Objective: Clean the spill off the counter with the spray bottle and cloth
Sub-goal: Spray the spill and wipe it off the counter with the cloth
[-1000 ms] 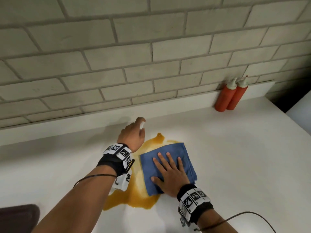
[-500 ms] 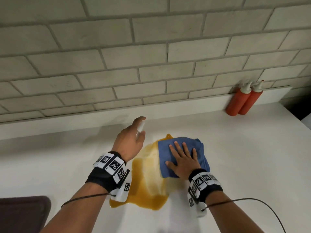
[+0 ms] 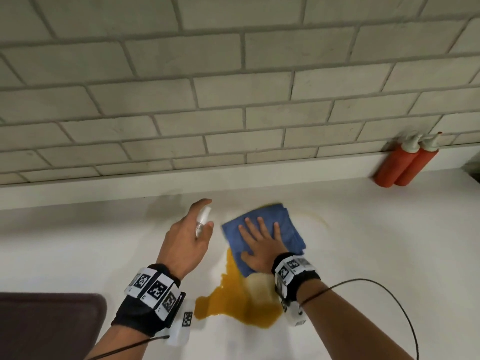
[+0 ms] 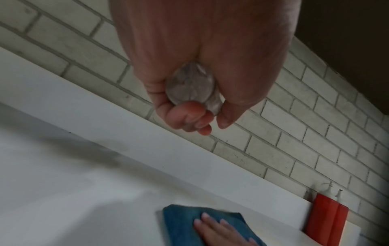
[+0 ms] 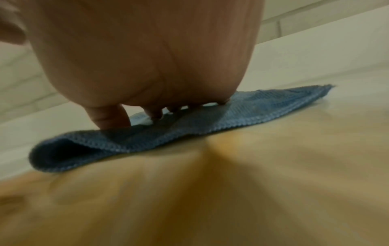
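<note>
An orange-yellow spill (image 3: 241, 305) lies on the white counter (image 3: 363, 242). A folded blue cloth (image 3: 288, 224) covers its far part, and my right hand (image 3: 259, 240) presses flat on the cloth with straight, spread fingers. The right wrist view shows the cloth (image 5: 242, 114) under my fingertips (image 5: 111, 119) and the spill (image 5: 210, 191) blurred in front. My left hand (image 3: 187, 242) holds a small clear spray bottle (image 3: 202, 220) above the counter, left of the cloth, index finger over its top. In the left wrist view the bottle's base (image 4: 191, 86) sits inside my curled fingers.
Two orange squeeze bottles (image 3: 405, 162) stand against the low ledge at the back right. A grey tiled wall (image 3: 233, 100) rises behind the counter. A dark brown object (image 3: 46, 326) fills the lower left corner. A cable (image 3: 389, 294) trails from my right wrist.
My right hand has pushed the cloth away from me and to the right across the spill, leaving a paler wiped streak. The left hand kept holding the bottle.
</note>
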